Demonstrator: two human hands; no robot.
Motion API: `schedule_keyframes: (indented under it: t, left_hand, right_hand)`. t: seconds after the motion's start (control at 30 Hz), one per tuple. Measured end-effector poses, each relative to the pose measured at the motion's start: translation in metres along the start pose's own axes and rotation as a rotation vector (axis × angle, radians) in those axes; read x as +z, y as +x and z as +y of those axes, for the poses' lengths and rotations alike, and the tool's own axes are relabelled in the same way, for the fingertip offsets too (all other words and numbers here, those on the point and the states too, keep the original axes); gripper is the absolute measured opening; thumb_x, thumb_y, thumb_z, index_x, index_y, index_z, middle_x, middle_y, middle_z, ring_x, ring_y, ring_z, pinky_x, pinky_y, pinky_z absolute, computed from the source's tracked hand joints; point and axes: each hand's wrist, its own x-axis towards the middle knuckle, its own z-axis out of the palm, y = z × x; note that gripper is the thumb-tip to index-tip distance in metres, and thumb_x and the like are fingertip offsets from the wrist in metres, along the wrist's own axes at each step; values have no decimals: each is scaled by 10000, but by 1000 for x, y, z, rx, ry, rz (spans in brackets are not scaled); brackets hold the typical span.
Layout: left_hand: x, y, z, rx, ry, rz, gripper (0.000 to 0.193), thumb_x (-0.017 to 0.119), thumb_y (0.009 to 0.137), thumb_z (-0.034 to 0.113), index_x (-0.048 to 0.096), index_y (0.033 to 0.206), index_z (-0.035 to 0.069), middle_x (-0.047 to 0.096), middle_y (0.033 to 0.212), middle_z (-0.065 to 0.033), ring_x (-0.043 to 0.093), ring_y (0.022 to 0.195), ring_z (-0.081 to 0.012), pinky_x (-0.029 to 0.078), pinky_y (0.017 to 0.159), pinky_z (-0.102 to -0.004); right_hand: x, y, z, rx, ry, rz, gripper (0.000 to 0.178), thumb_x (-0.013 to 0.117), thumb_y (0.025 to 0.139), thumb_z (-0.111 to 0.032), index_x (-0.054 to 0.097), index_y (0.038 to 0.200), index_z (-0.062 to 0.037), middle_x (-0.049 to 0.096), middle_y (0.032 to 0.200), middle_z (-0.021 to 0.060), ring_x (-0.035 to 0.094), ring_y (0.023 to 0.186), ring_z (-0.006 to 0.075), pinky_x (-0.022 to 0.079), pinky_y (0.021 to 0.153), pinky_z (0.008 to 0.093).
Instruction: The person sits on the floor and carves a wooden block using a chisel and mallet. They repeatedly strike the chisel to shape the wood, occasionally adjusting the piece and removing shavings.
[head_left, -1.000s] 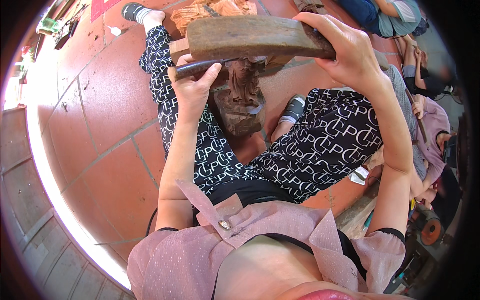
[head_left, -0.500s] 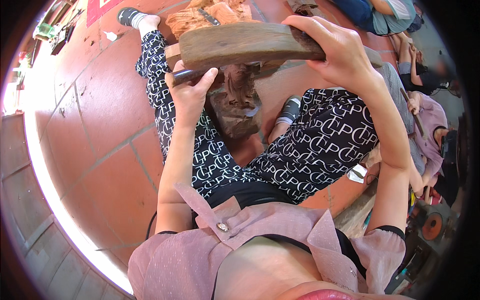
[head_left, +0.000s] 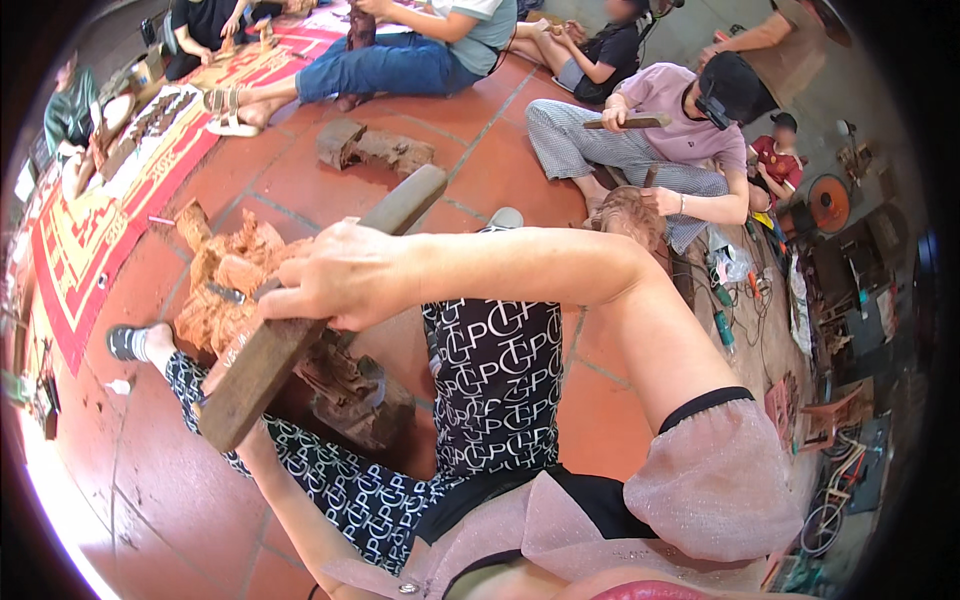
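Observation:
My right hand (head_left: 345,272) is wrapped round a long, flat wooden mallet (head_left: 255,390), which slants from lower left to upper right. Behind its lower end is my left hand (head_left: 258,442); the mallet hides most of its fingers. A small end of a round-handled tool (head_left: 200,404) peeks out beside the mallet there; its working end is out of sight. Beneath the mallet, between my legs, a dark brown wood carving (head_left: 355,395) stands on the floor. Beyond it lies an orange-brown carved piece (head_left: 225,265) with a metal blade (head_left: 226,293) on top.
Another rough wooden piece (head_left: 375,150) lies farther out on the tiled floor. A person in a pink shirt (head_left: 670,105) sits at the right, working on a carving (head_left: 628,215). Other people sit at the back by a red-and-yellow mat (head_left: 95,255). Cables and tools (head_left: 725,320) lie far right.
The view has swung up and right, showing more of the room. My right hand and the mallet have turned steeper and now cover the left hand, which earlier gripped a dark round handle.

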Motion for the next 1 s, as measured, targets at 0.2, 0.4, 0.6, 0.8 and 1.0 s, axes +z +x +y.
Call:
schedule_keyframes:
  t: [0.2, 0.4, 0.6, 0.8, 1.0]
  left_hand:
    - [12, 6, 6, -32, -246, -65, 281, 674, 909, 102, 567, 1143, -11, 587, 1105, -89, 571, 1055, -185, 454, 978, -338]
    - [29, 1, 43, 202, 128, -35, 248, 685, 892, 46, 599, 1110, -33, 643, 1100, -102, 602, 1048, -186, 461, 984, -346]
    - [56, -30, 88, 31, -28, 59, 343, 716, 852, -33, 597, 1172, -64, 657, 1199, -116, 636, 1060, -210, 497, 955, -349]
    - [50, -37, 74, 2, 68, 15, 410, 742, 853, 6, 588, 1224, -76, 653, 1198, -133, 644, 1046, -199, 509, 941, -338]
    - [69, -54, 79, 87, 128, 41, 279, 783, 817, 8, 655, 1054, -66, 688, 1063, -122, 660, 909, -163, 540, 810, -290]
  right_hand:
    - [6, -4, -5, -14, 24, -17, 661, 742, 692, -127, 504, 1306, -184, 601, 873, 115, 667, 776, 336, 525, 619, 453]
    - [12, 2, -5, -22, 26, -45, 688, 750, 684, -118, 509, 1326, -180, 603, 866, 126, 666, 797, 345, 522, 649, 466]
    - [12, 6, -5, -77, 21, 20, 669, 756, 675, -124, 524, 1300, -174, 601, 872, 128, 659, 789, 354, 515, 649, 476]
    - [6, 2, -12, -106, 47, 38, 567, 740, 675, -113, 541, 1204, -155, 587, 861, 114, 654, 787, 335, 511, 633, 467]
    - [11, 0, -11, -146, 33, 57, 548, 719, 677, -93, 545, 1193, -148, 583, 859, 105, 653, 799, 312, 513, 640, 454]
